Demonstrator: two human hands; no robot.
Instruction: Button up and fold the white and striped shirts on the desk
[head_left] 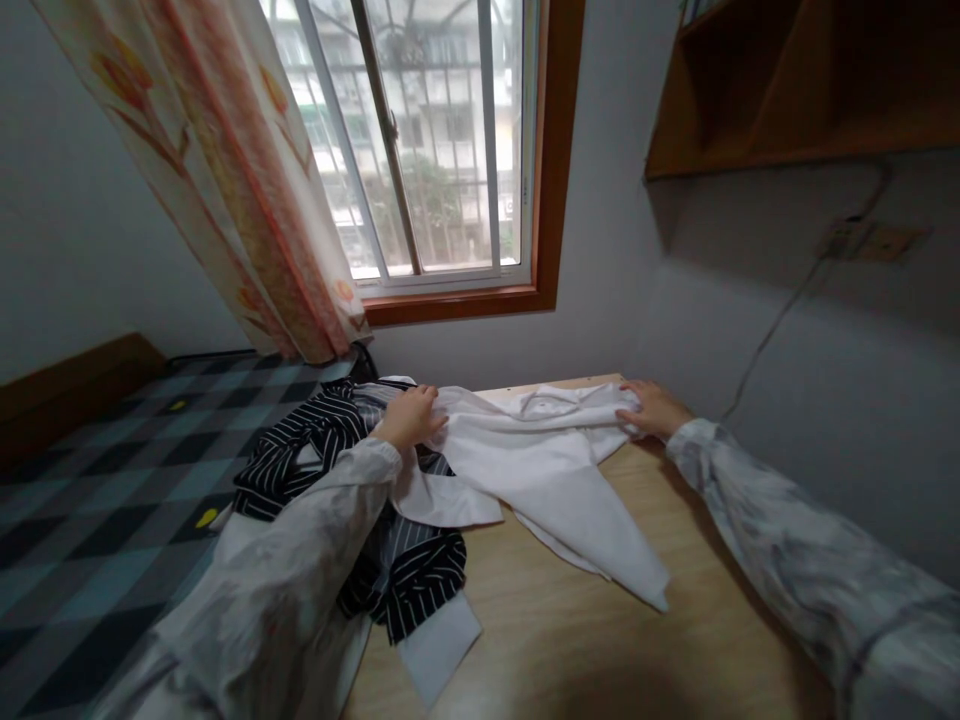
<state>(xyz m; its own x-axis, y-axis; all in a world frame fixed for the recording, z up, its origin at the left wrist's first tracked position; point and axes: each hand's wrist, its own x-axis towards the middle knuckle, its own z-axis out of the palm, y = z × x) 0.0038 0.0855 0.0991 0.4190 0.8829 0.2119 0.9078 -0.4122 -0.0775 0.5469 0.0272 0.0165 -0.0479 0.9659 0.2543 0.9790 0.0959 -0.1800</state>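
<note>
A white garment point(532, 455) lies spread over the far part of the wooden table point(570, 640), one tapering sleeve-like part pointing toward me. My left hand point(411, 415) is closed on its left end, beside a heap of black-and-white striped clothing point(311, 445). At the far right, my right hand point(651, 408) has its fingers bent over the garment's other end. The cloth between my hands is wrinkled and rests on the table. Part of the striped heap is hidden under my left sleeve, and a white piece of cloth point(442, 640) sticks out below it.
Left of the table is a bed with a checked cover point(112, 480). A window point(435, 140) with a floral curtain point(240, 180) is behind. On the right wall hang a wooden shelf point(795, 90) and a socket with a cable point(772, 335).
</note>
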